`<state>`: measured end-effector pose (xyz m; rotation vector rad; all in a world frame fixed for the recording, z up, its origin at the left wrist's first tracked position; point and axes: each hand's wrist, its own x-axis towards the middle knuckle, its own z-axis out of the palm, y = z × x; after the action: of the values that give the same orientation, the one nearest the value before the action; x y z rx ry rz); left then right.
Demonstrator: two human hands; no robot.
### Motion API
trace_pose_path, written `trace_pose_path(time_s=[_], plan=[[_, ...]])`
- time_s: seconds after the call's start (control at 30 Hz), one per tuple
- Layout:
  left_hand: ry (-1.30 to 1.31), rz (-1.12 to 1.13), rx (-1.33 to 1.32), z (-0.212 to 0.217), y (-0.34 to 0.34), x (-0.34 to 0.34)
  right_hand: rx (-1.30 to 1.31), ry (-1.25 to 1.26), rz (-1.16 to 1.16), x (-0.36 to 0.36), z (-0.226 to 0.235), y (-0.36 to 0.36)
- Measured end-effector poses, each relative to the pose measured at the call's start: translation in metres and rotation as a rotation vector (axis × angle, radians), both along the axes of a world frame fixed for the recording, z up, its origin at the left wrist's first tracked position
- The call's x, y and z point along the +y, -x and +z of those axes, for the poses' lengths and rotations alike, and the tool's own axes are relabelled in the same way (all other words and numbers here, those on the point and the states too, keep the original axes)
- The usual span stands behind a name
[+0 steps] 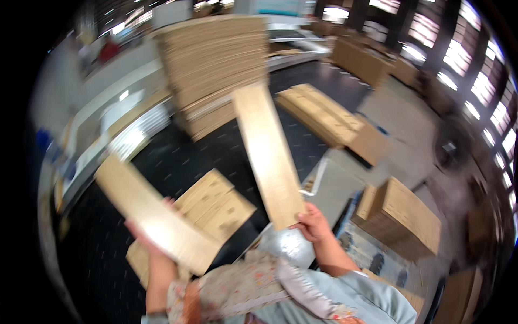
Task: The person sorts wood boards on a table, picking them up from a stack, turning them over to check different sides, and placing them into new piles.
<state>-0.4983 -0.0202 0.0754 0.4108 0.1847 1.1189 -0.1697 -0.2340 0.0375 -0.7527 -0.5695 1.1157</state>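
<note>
Head view: left hand [154, 237] and right hand [313, 224] each grip a cardboard strip [267, 154].

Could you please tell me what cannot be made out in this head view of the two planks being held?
- Left hand: mostly hidden behind the left plank; its grip is unclear.
- Right plank: surface grain smeared by motion blur.
- Low stack on the dark floor: partly covered by the left plank and forearm.
- Tall stack: single sheets blurred together.
- Right hand: fingertips hidden behind the plank's end.

Dark floor [178, 162], tall cardboard stacks [216, 65], bright windows [458, 54] along the right wall.
</note>
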Motion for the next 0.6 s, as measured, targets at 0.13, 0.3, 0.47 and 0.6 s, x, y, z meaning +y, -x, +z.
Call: trace_pose_path(time_s=[0.13,0.3,0.47,0.6], plan=[[-0.03,-0.104,-0.041,0.013,-0.015,0.0,0.136,-0.134,0.15,0.02,0.008,0.037],[-0.156,-0.178,-0.151,0.014,-0.001,-0.004,0.2,-0.052,0.363,0.047,0.005,0.083],[-0.044,0.058,-0.039,0.009,0.001,-0.004,0.085,0.026,0.425,0.062,0.008,0.101],[-0.093,-0.007,-0.106,0.007,0.005,-0.002,0.085,0.036,0.454,0.069,0.001,0.106]])
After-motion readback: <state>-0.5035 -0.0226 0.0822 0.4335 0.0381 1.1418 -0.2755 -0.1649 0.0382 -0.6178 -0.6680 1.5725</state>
